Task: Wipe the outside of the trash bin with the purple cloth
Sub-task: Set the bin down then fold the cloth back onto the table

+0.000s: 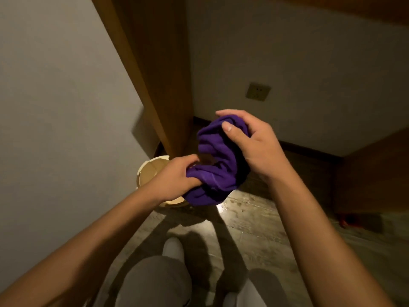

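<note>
I am holding the purple cloth (218, 165) in mid-air with both hands, in front of my body and above the floor (254, 229). My right hand (250, 142) is gripping the upper end of the cloth: the thumb is pressing on the near face and the fingers are wrapping over the top and far side. My left hand (174, 178) is clenching the lower end, with the fabric bunching out from the fist toward the right. Between the two grips the cloth is hanging in a crumpled, curved roll. The trash bin (150, 173) is standing on the floor at the lower left of the cloth, just beside the base of the wooden door frame (152, 74) and near the white wall (55, 107). It is a pale, cream-coloured round container with an open top. My left hand and forearm are covering a large part of its opening; the part of the interior that is showing looks bare, and I cannot tell what the hidden part holds. The cloth is not touching the bin. A wall socket (258, 91) is sitting on the far wall, well apart from the bin. My grey trouser legs (155, 282) and white shoes (173, 249) are showing at the bottom edge.
</note>
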The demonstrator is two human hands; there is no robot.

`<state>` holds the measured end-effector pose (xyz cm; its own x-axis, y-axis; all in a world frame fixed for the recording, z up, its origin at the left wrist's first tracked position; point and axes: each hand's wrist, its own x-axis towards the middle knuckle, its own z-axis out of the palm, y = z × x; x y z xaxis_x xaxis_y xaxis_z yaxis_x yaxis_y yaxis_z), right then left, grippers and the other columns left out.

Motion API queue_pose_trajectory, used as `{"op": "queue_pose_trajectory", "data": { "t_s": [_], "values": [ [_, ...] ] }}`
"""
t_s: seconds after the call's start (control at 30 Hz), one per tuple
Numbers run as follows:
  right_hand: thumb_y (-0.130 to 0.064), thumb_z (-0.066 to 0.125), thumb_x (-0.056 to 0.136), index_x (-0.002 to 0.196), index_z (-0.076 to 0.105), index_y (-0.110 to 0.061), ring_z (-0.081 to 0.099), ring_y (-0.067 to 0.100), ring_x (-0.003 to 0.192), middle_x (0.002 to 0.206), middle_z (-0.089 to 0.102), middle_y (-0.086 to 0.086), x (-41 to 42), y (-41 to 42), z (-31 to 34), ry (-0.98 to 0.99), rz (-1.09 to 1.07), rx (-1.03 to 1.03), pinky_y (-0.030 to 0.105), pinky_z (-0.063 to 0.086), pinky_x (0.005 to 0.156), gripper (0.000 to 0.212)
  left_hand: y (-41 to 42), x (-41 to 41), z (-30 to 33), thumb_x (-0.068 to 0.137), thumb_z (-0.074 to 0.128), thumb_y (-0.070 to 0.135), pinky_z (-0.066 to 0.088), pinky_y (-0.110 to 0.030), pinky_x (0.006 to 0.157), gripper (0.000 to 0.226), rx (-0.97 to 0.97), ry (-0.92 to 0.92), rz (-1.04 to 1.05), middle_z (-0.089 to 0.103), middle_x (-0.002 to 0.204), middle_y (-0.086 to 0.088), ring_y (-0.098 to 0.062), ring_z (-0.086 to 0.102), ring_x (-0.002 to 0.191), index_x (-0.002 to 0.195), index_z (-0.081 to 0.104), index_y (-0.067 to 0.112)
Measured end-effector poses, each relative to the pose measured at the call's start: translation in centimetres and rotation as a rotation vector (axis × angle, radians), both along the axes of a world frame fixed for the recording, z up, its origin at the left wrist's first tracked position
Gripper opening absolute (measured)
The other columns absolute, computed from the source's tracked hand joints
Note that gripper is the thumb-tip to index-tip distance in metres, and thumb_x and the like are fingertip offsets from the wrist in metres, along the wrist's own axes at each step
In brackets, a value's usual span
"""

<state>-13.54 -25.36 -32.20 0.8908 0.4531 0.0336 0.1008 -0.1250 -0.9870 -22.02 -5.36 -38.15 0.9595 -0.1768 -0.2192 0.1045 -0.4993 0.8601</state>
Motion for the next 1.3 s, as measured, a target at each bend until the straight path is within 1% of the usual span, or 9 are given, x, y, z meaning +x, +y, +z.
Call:
{"op": "queue_pose_trajectory", "data": {
  "t_s": [0.2, 0.3, 0.43, 0.53, 0.77, 0.97, 1.07, 1.17, 1.3],
  "values": [
    [-0.021, 0.061, 0.103, 0.113, 0.073, -0.023, 0.071, 0.013, 0.099, 0.106, 0.075, -0.003, -1.5, 0.3, 12.6, 0.090, -0.067, 0.192, 0.026, 0.056, 0.082, 0.015, 0.6, -3.1, 12.0, 0.069, 0.089, 0.052, 0.051, -0.024, 0.097, 0.082, -0.104, 0.346, -0.153, 0.063, 0.127, 0.019, -0.004, 0.061, 0.119, 0.138, 0.048, 0.038],
    [-0.020, 0.063, 0.102, 0.109, 0.074, -0.021, 0.071, 0.015, 0.096, 0.104, 0.075, 0.003, -2.7, 0.7, 19.0, 0.154, -0.066, 0.304, 0.028, 0.056, 0.082, 0.014, -1.0, -4.0, 19.0, 0.064, 0.087, 0.062, 0.048, -0.037, 0.105, 0.092, -0.124, 0.250, -0.027, 0.060, 0.137, 0.017, -0.009, 0.056, 0.128, 0.142, 0.046, 0.037],
    [-0.025, 0.065, 0.100, 0.102, 0.075, -0.020, 0.069, 0.021, 0.093, 0.099, 0.074, 0.007, -4.6, 0.4, 28.3, 0.249, -0.023, 0.421, 0.036, 0.056, 0.086, 0.012, -5.0, -4.9, 27.7, 0.074, 0.079, 0.062, 0.055, -0.038, 0.094, 0.059, -0.057, 0.128, 0.066, 0.072, 0.115, 0.004, -0.012, 0.068, 0.107, 0.115, 0.069, 0.022],
    [-0.023, 0.062, 0.100, 0.091, 0.075, -0.022, 0.069, 0.015, 0.079, 0.086, 0.073, 0.003, -5.2, -0.9, 35.0, 0.319, 0.034, 0.531, 0.030, 0.055, 0.074, 0.016, -6.9, -6.0, 32.7, 0.076, 0.081, 0.052, 0.051, -0.009, 0.074, 0.018, -0.181, 0.082, 0.167, 0.075, 0.095, 0.023, 0.009, 0.068, 0.092, 0.092, 0.074, 0.045],
    [-0.019, 0.050, 0.106, 0.104, 0.066, -0.006, 0.071, 0.014, 0.079, 0.085, 0.074, 0.004, -7.3, -6.1, 49.2, 0.261, 0.065, 0.741, 0.027, 0.058, 0.075, 0.020, -9.4, -6.5, 41.1, 0.092, 0.069, 0.014, 0.059, -0.044, 0.085, 0.021, -0.305, -0.176, 0.187, 0.074, 0.106, -0.009, -0.026, 0.070, 0.104, 0.113, 0.068, 0.015],
    [-0.051, 0.061, 0.096, 0.102, 0.072, -0.016, 0.070, 0.031, 0.084, 0.071, 0.073, 0.007, -11.0, -11.5, 49.4, 0.131, 0.323, 0.519, 0.061, 0.043, 0.104, 0.038, -9.8, -4.8, 47.7, 0.085, 0.047, -0.006, 0.047, -0.019, 0.062, 0.038, -0.245, -0.235, 0.602, 0.069, 0.088, 0.005, -0.014, 0.062, 0.085, 0.090, 0.061, 0.029],
    [-0.053, 0.061, 0.096, 0.104, 0.072, -0.011, 0.076, 0.033, 0.084, 0.072, 0.074, 0.014, -12.3, -12.6, 46.6, 0.155, 0.284, 0.475, 0.044, 0.055, 0.094, 0.044, -9.6, -5.0, 50.4, 0.084, 0.047, -0.001, 0.053, -0.032, 0.074, 0.039, -0.307, -0.227, 0.570, 0.074, 0.095, 0.002, -0.020, 0.067, 0.094, 0.093, 0.069, 0.031],
    [-0.049, 0.067, 0.090, 0.107, 0.073, -0.019, 0.075, 0.030, 0.102, 0.101, 0.079, 0.009, -11.4, -12.0, 44.1, 0.096, -0.102, 0.330, 0.035, 0.059, 0.084, 0.036, -9.9, -5.5, 51.4, 0.083, 0.053, 0.006, 0.056, -0.036, 0.072, 0.033, -0.313, -0.166, 0.472, 0.075, 0.099, -0.001, -0.024, 0.069, 0.097, 0.100, 0.071, 0.028],
    [-0.071, 0.072, 0.077, 0.136, 0.058, -0.040, 0.059, 0.009, 0.127, 0.136, 0.063, -0.015, -9.6, -10.1, 41.8, 0.111, -0.069, 0.068, 0.032, 0.051, 0.100, 0.068, -9.6, -5.6, 51.2, 0.100, 0.047, 0.003, 0.058, -0.030, 0.068, 0.029, -0.662, -0.072, 0.585, 0.076, 0.107, -0.009, -0.020, 0.074, 0.091, 0.109, 0.069, 0.021]
  ]
}}
